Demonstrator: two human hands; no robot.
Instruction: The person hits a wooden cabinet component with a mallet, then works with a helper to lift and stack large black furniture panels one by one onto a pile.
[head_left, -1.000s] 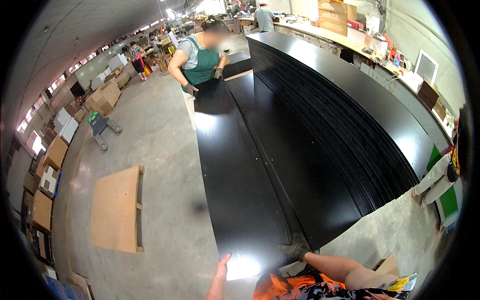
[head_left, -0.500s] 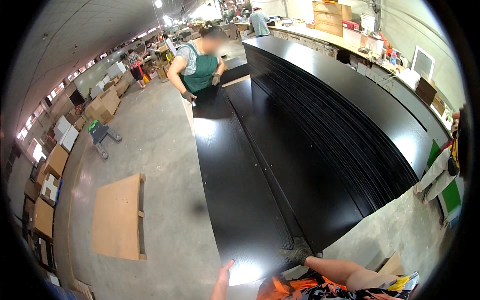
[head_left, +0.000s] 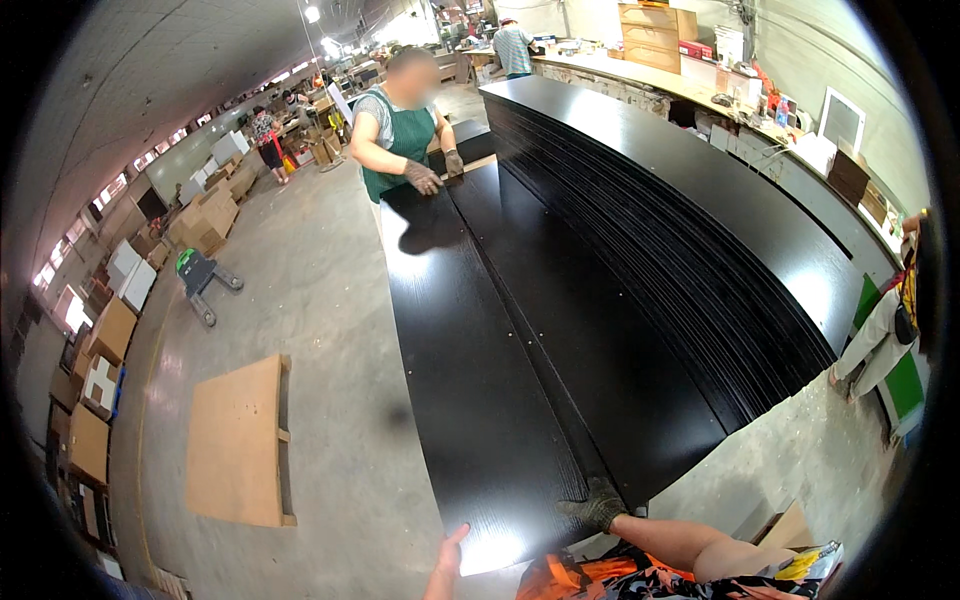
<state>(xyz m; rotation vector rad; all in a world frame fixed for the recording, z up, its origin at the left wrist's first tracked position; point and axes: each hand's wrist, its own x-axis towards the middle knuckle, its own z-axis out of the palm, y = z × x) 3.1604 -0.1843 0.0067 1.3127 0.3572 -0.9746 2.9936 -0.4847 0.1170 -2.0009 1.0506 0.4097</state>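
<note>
A long black board (head_left: 475, 400) stretches away from me, glossy, with small pale dots on its face. My bare left hand (head_left: 450, 560) grips its near left corner, thumb on top, fingers hidden beneath. At the near right corner, my gloved right hand (head_left: 600, 505) holds the board's edge, its thumb stretched across the surface. Alongside to the right lies a second black board (head_left: 610, 340), with a narrow dark gap between the two. Across from me a co-worker in a green apron (head_left: 405, 130) has one gloved hand (head_left: 423, 178) over the far end and another (head_left: 453, 163) beside it.
A tall stack of black boards (head_left: 660, 240) rises at the right. On the floor to the left are a wooden pallet with a flat panel (head_left: 235, 440) and a green-topped pallet truck (head_left: 205, 280). A cluttered workbench (head_left: 640, 75) runs behind; another person (head_left: 875, 335) stands far right.
The co-worker's hand at the far left corner has shifted right, toward the seam between the boards, and the co-worker leans differently. Both my hands stay nearly where they were on the board.
</note>
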